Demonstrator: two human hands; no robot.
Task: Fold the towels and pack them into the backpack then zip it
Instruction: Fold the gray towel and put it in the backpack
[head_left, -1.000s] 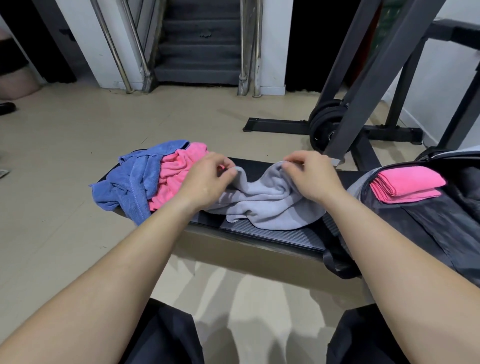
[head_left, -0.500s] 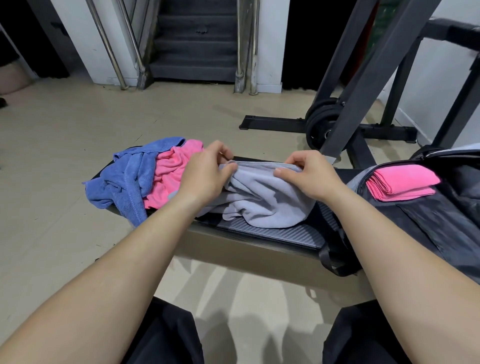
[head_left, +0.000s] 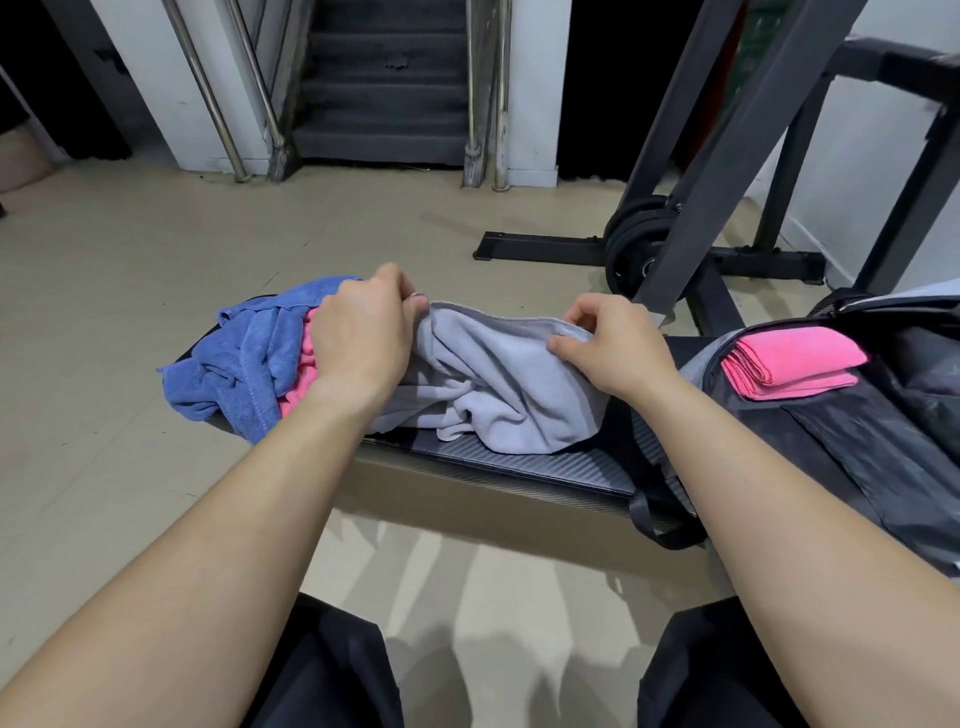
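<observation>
Since a second ago the left grip (head_left: 358, 338) and right grip (head_left: 613, 348) have spread apart. Each pinches the grey towel (head_left: 498, 384) by its top hem, and the rest sags on the tabletop (head_left: 519, 465). Progress: a folded pink towel (head_left: 789, 358) lies in the open backpack (head_left: 857, 441), the blue towel (head_left: 244, 358) and crumpled pink towel (head_left: 301, 379) wait, and nothing's zipped. No readable labels.

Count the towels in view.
4: grey towel on the bench; blue towel and crumpled pink towel at its left; folded pink towel on the backpack. More may be hidden.
</observation>
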